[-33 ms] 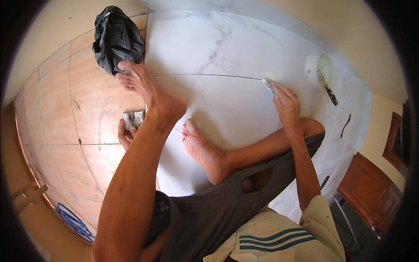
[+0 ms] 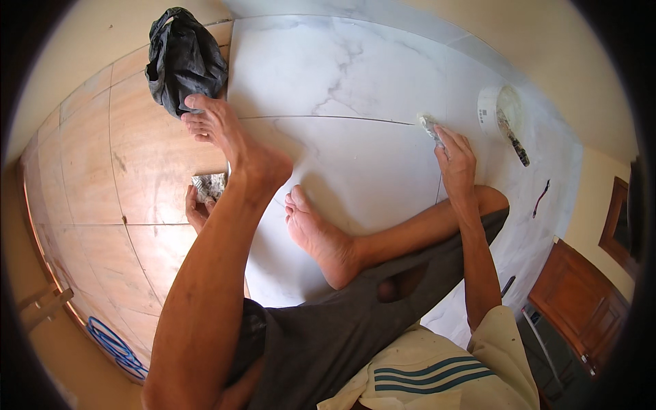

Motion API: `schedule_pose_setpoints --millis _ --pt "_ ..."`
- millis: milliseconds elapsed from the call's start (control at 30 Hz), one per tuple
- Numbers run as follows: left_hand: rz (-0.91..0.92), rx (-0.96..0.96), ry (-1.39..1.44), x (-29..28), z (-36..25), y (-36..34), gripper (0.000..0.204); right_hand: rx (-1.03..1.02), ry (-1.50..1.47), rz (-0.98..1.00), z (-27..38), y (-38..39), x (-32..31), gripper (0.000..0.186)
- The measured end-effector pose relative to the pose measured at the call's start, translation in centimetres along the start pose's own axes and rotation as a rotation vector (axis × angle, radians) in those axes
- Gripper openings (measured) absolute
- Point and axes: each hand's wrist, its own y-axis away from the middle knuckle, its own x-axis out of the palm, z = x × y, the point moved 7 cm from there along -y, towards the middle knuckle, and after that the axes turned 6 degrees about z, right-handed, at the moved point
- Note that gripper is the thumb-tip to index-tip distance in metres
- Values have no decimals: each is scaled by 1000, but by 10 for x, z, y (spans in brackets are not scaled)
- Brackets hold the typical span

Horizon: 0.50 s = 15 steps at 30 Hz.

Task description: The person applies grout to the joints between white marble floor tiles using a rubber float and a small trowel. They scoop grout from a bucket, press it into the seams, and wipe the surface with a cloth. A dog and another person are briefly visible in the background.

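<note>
My right hand (image 2: 458,162) pinches a small flat spreader (image 2: 429,128), its edge smeared with pale paste. The spreader is at the right end of the dark joint (image 2: 328,117) between white marbled tiles (image 2: 369,160). On the left, my left hand (image 2: 196,208) grips a dirty, grey-and-white smeared piece (image 2: 209,183), whose kind I cannot make out. My raised leg partly hides that hand. Beyond my right hand stands a white tub (image 2: 488,109) with a dark-handled tool (image 2: 518,147) leaning out of it.
A black plastic bag (image 2: 184,65) sits at the far left, by my foot. Wood-coloured tiles (image 2: 82,178) cover the left side. Coiled blue hose (image 2: 116,348) lies at lower left. A thin dark-red item (image 2: 541,198) lies at right, before a wooden door (image 2: 581,301).
My right hand has shifted slightly to the right and nearer, drawing the spreader with it. My left hand and the piece in it look still.
</note>
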Motion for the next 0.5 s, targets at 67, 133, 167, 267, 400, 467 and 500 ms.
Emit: schedule_pose_setpoints --millis 67,133,167,267,400,467,500 --pt "-1 6 3 4 -4 0 75 45 21 -44 -7 -14 -6 47" --pt "7 7 17 7 -5 0 77 -32 84 14 17 1 20 45" --pt "-4 3 6 2 -4 0 77 -90 101 42 34 -1 31 45" --pt "-13 0 2 -2 -6 1 79 -30 -111 60 40 -10 15 46" --pt "-16 9 10 0 -12 -1 82 -39 -2 104 46 -23 29 46" --pt "-19 -3 -2 -7 -9 4 83 -129 -88 207 73 -6 47 45" --pt "-21 -4 -4 -9 -9 5 84 -107 -97 162 72 -12 39 45"
